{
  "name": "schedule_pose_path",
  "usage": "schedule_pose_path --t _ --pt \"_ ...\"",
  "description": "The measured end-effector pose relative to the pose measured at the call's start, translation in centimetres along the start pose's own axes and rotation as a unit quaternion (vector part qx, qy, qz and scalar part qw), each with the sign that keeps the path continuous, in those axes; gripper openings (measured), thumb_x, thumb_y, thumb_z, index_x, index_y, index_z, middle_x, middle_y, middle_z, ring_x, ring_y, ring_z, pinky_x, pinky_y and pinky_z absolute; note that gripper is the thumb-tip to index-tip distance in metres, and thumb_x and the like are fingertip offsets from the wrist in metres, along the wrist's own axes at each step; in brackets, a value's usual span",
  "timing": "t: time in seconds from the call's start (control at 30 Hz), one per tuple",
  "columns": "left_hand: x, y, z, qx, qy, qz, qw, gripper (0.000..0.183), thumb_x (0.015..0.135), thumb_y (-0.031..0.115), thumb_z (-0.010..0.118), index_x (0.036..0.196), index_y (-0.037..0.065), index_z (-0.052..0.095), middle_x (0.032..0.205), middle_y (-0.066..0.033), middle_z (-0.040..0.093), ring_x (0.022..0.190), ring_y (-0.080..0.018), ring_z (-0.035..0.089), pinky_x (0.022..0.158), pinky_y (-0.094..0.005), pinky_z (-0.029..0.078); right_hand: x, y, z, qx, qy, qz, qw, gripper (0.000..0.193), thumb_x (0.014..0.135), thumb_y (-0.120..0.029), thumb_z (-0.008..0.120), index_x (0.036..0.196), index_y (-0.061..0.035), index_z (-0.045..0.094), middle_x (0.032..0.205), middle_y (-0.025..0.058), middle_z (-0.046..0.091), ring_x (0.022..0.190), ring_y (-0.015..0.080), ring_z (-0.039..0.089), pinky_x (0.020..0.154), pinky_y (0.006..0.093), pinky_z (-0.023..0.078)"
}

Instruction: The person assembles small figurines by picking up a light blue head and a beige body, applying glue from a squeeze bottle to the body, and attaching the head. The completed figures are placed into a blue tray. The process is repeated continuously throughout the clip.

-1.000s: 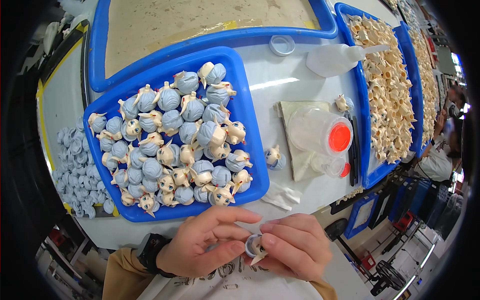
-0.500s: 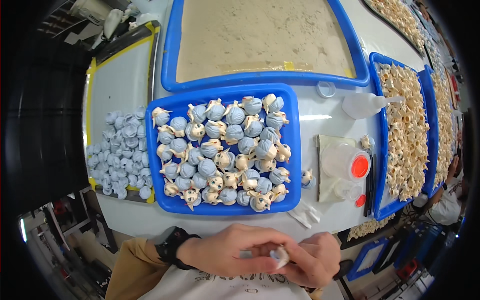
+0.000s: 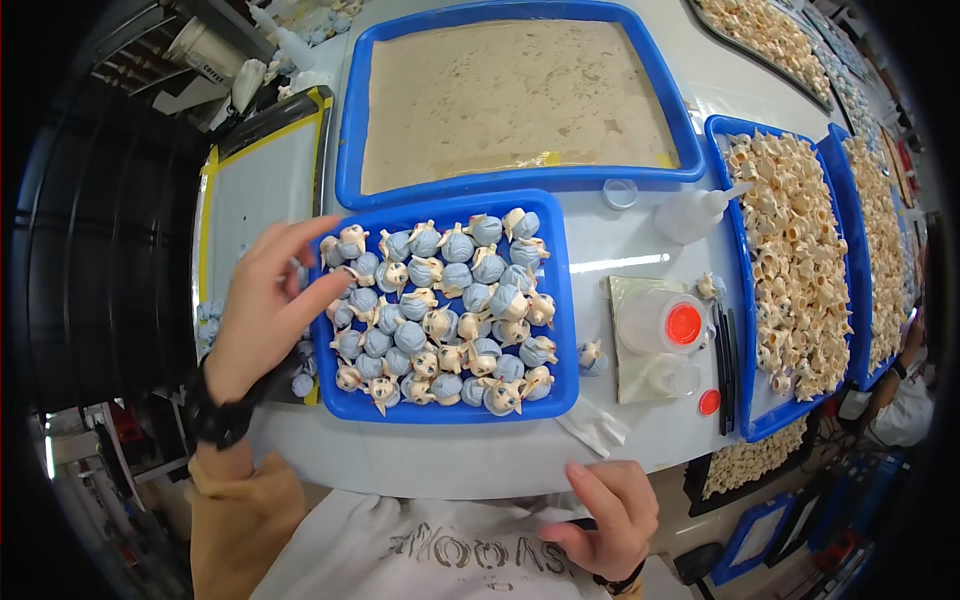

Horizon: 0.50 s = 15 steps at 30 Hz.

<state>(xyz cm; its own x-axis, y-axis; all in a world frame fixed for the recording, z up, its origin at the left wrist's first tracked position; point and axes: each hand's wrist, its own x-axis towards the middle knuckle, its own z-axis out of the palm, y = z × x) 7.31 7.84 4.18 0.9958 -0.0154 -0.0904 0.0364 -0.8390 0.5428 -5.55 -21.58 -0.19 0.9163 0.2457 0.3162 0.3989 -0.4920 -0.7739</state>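
Observation:
My left hand point(image 3: 262, 305) reaches over the left rim of a blue tray point(image 3: 570, 320), thumb and fingers apart with nothing between them. Small doll heads point(image 3: 439, 323) with pale faces, pointed ears and grey-blue hair fill this tray. Nearest to my fingertips is a doll head point(image 3: 352, 240) at the tray's upper left corner. Partly hidden behind my left hand is a pile of loose grey-blue hair pieces point(image 3: 302, 384). Low in front of the table's near edge, my right hand point(image 3: 605, 520) is empty, its fingers curved and thumb apart.
A large blue tray point(image 3: 690, 150) with a beige lining lies beyond. Right of the heads are a single doll head point(image 3: 592, 358), a clear container point(image 3: 655, 318), a white squeeze bottle point(image 3: 690, 217) and dark sticks point(image 3: 726, 370). Farther right, a blue tray point(image 3: 745, 425) holds many cream parts.
My hands were together at the near edge around a small pale piece. Now they are apart: the left has moved up and left to the tray, and the piece is no longer between them.

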Motion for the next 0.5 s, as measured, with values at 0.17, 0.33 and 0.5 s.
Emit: schedule_pose_path --t 0.17,0.33,0.5 --pt "-6.0 -6.9 -5.7 0.132 0.06 0.0 0.989 0.086 0.055 0.017 0.071 0.132 0.007 0.033 0.13 -0.0166 0.03 0.117 -0.0285 0.036 0.097 -0.0359 0.031 -3.4 0.9 -1.4 0.04 0.111 0.028 0.993 0.04 0.082 -0.034 0.055 0.095 0.004 0.057 0.077 0.0123 0.056 0.061 0.0221 0.05 0.055 0.0314 0.039" --pt "-11.5 -13.0 -4.1 0.208 -0.09 -0.072 0.971 0.117 0.051 0.03 0.079 0.138 0.0 0.007 0.143 -0.0223 0.006 0.132 -0.0363 0.007 0.107 -0.0413 0.01 -1.3 1.0 -2.4 0.014 0.124 -0.018 0.992 0.039 0.089 -0.028 0.05 0.092 0.0097 0.059 0.078 0.0187 0.057 0.06 0.0271 0.053 0.053 0.0332 0.042" --pt "-9.1 -12.7 -3.4 0.16 0.005 -0.02 0.987 0.107 0.05 0.036 0.079 0.135 0.005 0.022 0.138 -0.0213 0.017 0.129 -0.0373 0.016 0.105 -0.0444 0.016 0.2 0.3 -1.6 0.011 0.128 -0.046 0.991 0.031 0.088 -0.026 0.052 0.092 0.0034 0.062 0.082 0.0171 0.058 0.061 0.0269 0.053 0.055 0.0319 0.043"
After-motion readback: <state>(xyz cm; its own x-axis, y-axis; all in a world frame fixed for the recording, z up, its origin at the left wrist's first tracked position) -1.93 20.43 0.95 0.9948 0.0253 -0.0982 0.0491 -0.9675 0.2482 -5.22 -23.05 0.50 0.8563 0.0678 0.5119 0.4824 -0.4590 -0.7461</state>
